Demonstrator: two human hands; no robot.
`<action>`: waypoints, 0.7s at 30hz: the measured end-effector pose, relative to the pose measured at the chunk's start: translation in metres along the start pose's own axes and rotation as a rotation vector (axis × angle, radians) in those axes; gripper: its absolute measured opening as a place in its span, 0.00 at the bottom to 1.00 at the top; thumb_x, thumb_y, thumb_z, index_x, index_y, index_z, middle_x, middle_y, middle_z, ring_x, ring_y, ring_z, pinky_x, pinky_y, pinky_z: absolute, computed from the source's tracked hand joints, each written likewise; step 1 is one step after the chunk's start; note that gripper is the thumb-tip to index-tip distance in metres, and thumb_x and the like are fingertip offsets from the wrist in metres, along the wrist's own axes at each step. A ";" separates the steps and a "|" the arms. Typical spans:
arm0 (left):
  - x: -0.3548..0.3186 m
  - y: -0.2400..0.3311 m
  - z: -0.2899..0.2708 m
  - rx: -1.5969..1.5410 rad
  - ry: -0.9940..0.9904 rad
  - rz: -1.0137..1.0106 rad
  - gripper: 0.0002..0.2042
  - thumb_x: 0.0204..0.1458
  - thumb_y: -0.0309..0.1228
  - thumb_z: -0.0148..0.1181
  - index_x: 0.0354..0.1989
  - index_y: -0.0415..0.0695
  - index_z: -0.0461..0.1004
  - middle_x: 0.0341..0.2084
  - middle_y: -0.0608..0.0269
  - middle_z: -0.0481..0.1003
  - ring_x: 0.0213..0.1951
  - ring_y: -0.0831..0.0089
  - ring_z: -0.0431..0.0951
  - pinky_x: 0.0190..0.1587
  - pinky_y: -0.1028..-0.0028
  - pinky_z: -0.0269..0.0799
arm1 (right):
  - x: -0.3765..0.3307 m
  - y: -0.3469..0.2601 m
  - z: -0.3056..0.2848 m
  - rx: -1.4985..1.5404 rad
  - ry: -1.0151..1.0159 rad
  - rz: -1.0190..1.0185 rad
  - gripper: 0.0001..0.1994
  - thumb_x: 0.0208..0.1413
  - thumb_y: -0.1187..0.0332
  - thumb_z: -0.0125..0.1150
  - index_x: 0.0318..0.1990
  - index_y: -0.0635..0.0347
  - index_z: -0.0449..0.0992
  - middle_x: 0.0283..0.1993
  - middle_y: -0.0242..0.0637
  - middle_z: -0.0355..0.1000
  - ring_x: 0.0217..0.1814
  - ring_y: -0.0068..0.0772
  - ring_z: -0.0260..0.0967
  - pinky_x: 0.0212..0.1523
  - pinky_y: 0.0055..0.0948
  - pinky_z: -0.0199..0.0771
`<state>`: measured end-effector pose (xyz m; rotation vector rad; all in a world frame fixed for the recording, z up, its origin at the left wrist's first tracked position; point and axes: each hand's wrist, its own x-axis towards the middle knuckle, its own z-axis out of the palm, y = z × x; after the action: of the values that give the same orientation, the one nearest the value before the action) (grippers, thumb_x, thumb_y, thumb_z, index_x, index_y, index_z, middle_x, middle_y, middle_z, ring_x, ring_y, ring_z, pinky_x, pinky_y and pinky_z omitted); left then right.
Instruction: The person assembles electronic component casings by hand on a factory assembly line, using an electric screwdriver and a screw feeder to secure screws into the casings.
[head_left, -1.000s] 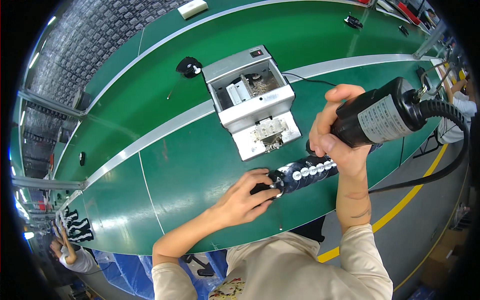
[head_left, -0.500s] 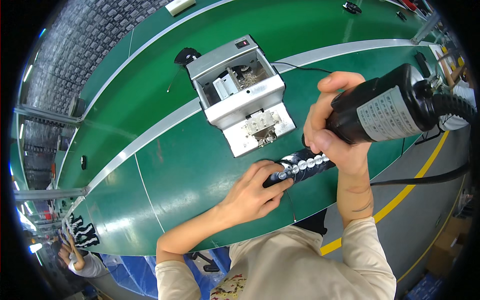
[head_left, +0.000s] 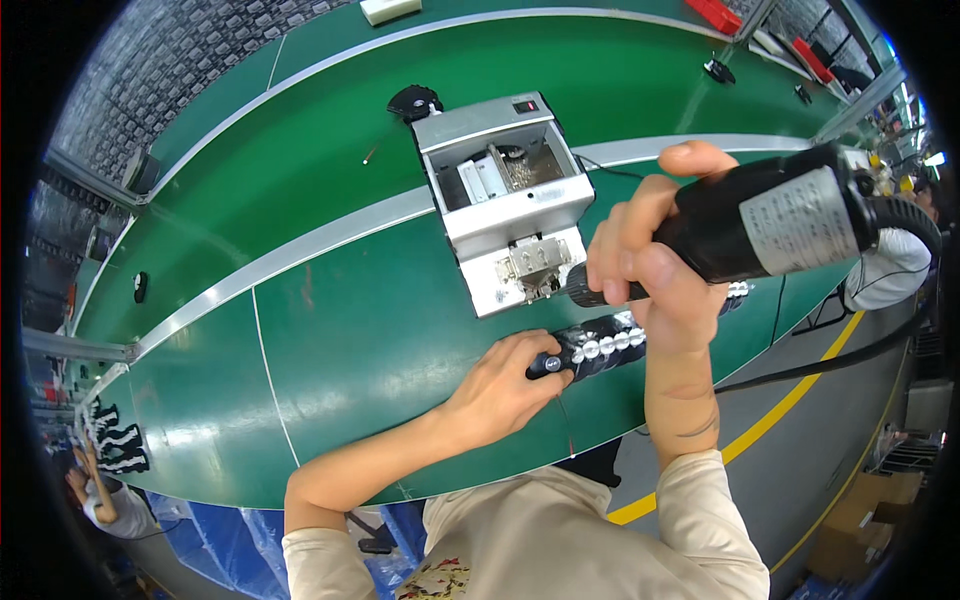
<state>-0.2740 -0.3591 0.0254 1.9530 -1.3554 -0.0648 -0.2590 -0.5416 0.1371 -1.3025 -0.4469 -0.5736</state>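
My right hand (head_left: 662, 255) is wrapped round a black electric screwdriver (head_left: 722, 222) with a white label and a thick cord. Its ribbed nose points left, close beside the front outlet of a silver screw feeder (head_left: 515, 218); whether it touches cannot be seen. Loose screws lie in the feeder's open hopper. My left hand (head_left: 508, 388) grips the left end of a black light bar (head_left: 610, 348) with a row of round clear lenses. The bar lies on the green bench, its middle partly hidden behind my right hand and wrist.
A metal rail (head_left: 330, 235) runs along the green bench (head_left: 370, 320) behind the feeder. A small black part (head_left: 140, 287) lies at the far left and another (head_left: 718, 70) at the far right. The screwdriver's cord (head_left: 840, 362) loops down to the right. Other people work at both sides.
My right hand has brought the screwdriver's nose from above the light bar over to the feeder's outlet. The whole view has shifted a little. My left hand stays on the bar's end.
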 end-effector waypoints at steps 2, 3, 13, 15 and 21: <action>-0.004 -0.003 -0.003 -0.006 -0.003 0.010 0.12 0.42 0.27 0.66 0.38 0.49 0.76 0.43 0.54 0.65 0.50 0.53 0.69 0.46 0.61 0.71 | 0.005 0.007 0.009 0.157 0.068 -0.019 0.24 0.43 0.83 0.56 0.52 0.69 0.60 0.20 0.35 0.66 0.18 0.19 0.63 0.19 0.17 0.64; -0.007 -0.004 -0.006 -0.013 -0.009 0.015 0.13 0.42 0.27 0.66 0.38 0.49 0.76 0.43 0.55 0.66 0.50 0.53 0.70 0.46 0.61 0.71 | 0.006 0.009 0.012 0.150 0.067 -0.019 0.24 0.43 0.84 0.54 0.51 0.69 0.60 0.20 0.35 0.66 0.17 0.19 0.63 0.19 0.17 0.63; -0.022 -0.008 -0.022 -0.024 0.039 0.026 0.09 0.43 0.28 0.65 0.35 0.50 0.76 0.41 0.58 0.67 0.49 0.54 0.71 0.46 0.62 0.71 | 0.011 0.023 0.021 -0.043 0.022 0.057 0.22 0.41 0.86 0.53 0.47 0.72 0.61 0.21 0.34 0.65 0.19 0.18 0.61 0.20 0.17 0.61; -0.023 -0.009 -0.022 -0.027 0.038 0.015 0.10 0.43 0.28 0.64 0.35 0.50 0.76 0.41 0.58 0.67 0.49 0.54 0.71 0.46 0.62 0.71 | 0.010 0.028 0.026 -0.016 0.074 0.090 0.21 0.40 0.86 0.54 0.46 0.73 0.61 0.21 0.33 0.65 0.20 0.19 0.61 0.21 0.18 0.61; -0.025 -0.016 -0.023 -0.055 0.042 0.029 0.11 0.43 0.27 0.62 0.38 0.49 0.77 0.41 0.57 0.67 0.50 0.54 0.69 0.47 0.61 0.70 | -0.001 0.016 0.025 0.000 0.021 0.082 0.22 0.45 0.78 0.57 0.48 0.62 0.57 0.21 0.33 0.61 0.16 0.23 0.59 0.18 0.24 0.64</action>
<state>-0.2628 -0.3231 0.0236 1.8781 -1.3406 -0.0466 -0.2492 -0.5146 0.1294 -1.3079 -0.3746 -0.5176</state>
